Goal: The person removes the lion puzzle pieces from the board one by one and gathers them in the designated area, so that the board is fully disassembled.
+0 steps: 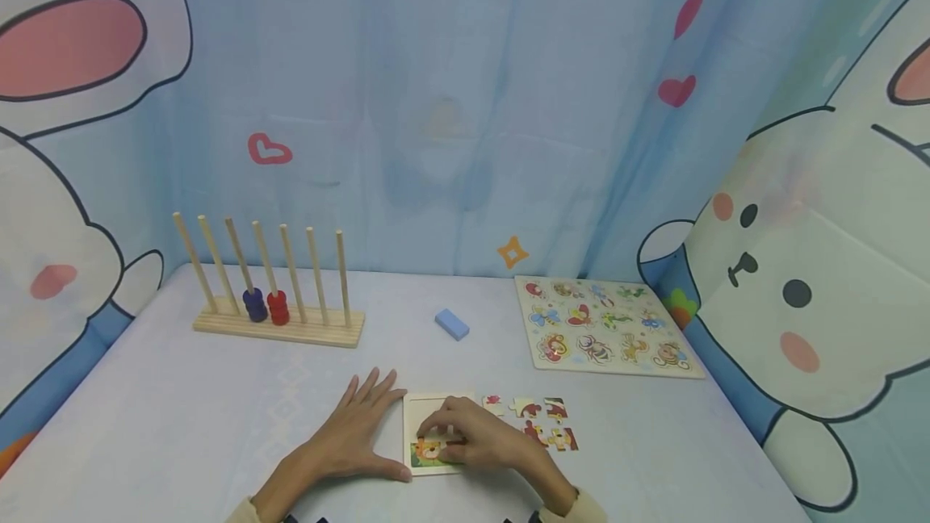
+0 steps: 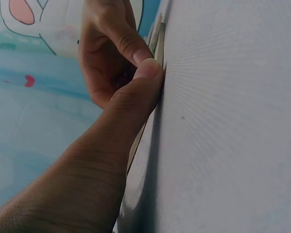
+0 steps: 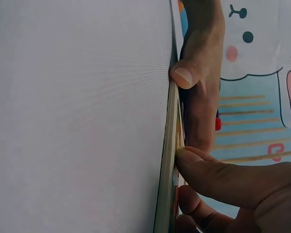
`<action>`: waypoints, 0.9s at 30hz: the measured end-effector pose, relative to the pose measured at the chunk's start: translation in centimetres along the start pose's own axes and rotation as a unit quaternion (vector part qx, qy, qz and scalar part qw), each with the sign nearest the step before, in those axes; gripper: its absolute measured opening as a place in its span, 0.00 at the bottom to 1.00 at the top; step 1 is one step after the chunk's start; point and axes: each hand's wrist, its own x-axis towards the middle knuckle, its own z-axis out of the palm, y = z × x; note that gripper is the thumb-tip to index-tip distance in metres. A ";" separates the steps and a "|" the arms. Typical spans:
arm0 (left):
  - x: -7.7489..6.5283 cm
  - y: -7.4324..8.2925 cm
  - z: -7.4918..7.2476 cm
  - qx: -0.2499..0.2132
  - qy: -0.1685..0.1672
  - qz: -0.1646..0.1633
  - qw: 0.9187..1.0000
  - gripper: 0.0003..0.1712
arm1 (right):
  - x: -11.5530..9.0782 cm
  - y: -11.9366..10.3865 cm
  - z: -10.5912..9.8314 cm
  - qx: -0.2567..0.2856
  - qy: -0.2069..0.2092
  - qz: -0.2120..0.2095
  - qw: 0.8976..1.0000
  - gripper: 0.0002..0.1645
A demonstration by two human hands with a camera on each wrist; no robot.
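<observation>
A small square puzzle board (image 1: pixel 436 403) with a pale wooden frame lies at the front of the table. Animal-picture puzzle pieces (image 1: pixel 425 453) sit in its lower part. My right hand (image 1: pixel 479 434) bends over the board, thumb and fingers curled together around a puzzle piece that they mostly hide. My left hand (image 1: pixel 356 430) lies along the board's left side, fingers spread, its thumb at the lower left corner. In the right wrist view, the right thumb (image 3: pixel 203 170) comes down at the board's face, with the left thumb (image 3: pixel 185 74) at its edge.
Several loose puzzle pieces (image 1: pixel 534 410) lie right of the board. Behind stand a wooden peg rack (image 1: pixel 291 331) with blue and red beads, a blue block (image 1: pixel 452 324), and an insect-picture board (image 1: pixel 610 329). A patterned curtain (image 1: pixel 450 103) backs the table.
</observation>
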 end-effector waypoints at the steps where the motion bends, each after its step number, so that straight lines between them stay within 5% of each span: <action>1: 0.0 0.0 0.0 0.000 0.000 0.000 1.000 0.65 | 0.1 -0.1 0.0 0.001 -0.003 0.001 1.000 0.17; 27: -0.1 0.0 0.0 -0.009 0.002 0.004 1.000 0.64 | 0.3 -0.1 -0.3 0.068 0.001 0.008 0.998 0.14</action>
